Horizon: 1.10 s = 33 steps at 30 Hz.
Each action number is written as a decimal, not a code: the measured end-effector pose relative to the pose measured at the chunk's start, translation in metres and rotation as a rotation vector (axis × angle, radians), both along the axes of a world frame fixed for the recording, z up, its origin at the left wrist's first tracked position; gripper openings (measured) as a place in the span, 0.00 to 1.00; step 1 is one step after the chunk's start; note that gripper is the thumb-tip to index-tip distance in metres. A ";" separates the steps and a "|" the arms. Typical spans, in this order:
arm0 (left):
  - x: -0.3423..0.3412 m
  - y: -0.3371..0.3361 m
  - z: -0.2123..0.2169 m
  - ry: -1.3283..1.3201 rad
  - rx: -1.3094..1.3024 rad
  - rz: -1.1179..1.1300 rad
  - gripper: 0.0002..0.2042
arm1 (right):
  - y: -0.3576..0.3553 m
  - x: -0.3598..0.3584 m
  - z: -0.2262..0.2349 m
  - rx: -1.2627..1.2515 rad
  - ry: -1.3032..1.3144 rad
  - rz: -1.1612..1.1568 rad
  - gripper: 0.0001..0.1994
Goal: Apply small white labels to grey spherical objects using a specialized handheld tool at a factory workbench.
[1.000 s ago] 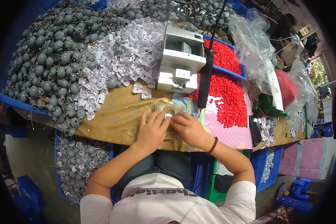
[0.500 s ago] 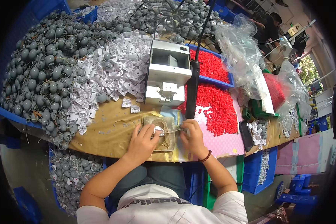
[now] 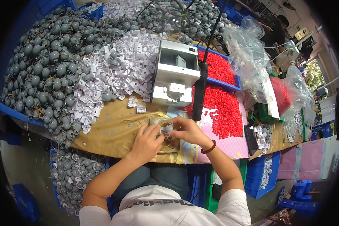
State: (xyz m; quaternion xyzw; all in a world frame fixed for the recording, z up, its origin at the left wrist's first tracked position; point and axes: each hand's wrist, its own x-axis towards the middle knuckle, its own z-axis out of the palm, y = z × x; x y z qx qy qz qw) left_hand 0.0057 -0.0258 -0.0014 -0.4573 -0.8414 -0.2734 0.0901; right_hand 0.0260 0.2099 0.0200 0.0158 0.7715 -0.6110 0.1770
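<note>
A square, light-coloured block (image 3: 173, 146) with a round hollow lies on the table in front of me. My right hand (image 3: 184, 130) is over its far right part, thumb and fingers closed round a small round grey lamp-holder-like piece (image 3: 169, 128). My left hand (image 3: 148, 142) rests on the block's left side, fingers bent together. Its fingertips press at a small white plastic piece (image 3: 162, 129), mostly hidden between both hands. A thin wire (image 3: 132, 121) lies just beyond my left hand.
Grey round pieces with wires (image 3: 37, 71) heap up at left, beside white plastic pieces (image 3: 120, 71). A white machine (image 3: 173, 75) stands beyond the block, with a black handheld tool (image 3: 200, 90) next to it. Red parts (image 3: 222, 113) spread at right, near plastic bags (image 3: 248, 56).
My right hand has moved left from beside the block to over it, and the grey round piece now shows in its fingers. My left hand stays on the block, slightly shifted.
</note>
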 end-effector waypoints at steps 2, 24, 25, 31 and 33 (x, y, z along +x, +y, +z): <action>-0.001 0.000 0.002 -0.008 0.009 -0.001 0.15 | -0.005 -0.004 0.012 0.384 0.196 0.083 0.22; -0.013 0.027 0.009 -0.146 0.038 0.126 0.16 | 0.062 -0.053 -0.024 0.277 0.560 -0.678 0.30; -0.013 0.026 0.009 -0.155 0.046 0.128 0.16 | 0.058 -0.055 -0.017 0.224 0.491 -0.668 0.30; -0.011 0.027 0.010 -0.196 0.093 0.136 0.17 | 0.020 -0.049 0.064 -0.079 1.112 -0.718 0.32; -0.011 0.027 0.010 -0.208 0.103 0.139 0.17 | 0.009 -0.052 0.097 -0.236 1.008 -0.601 0.32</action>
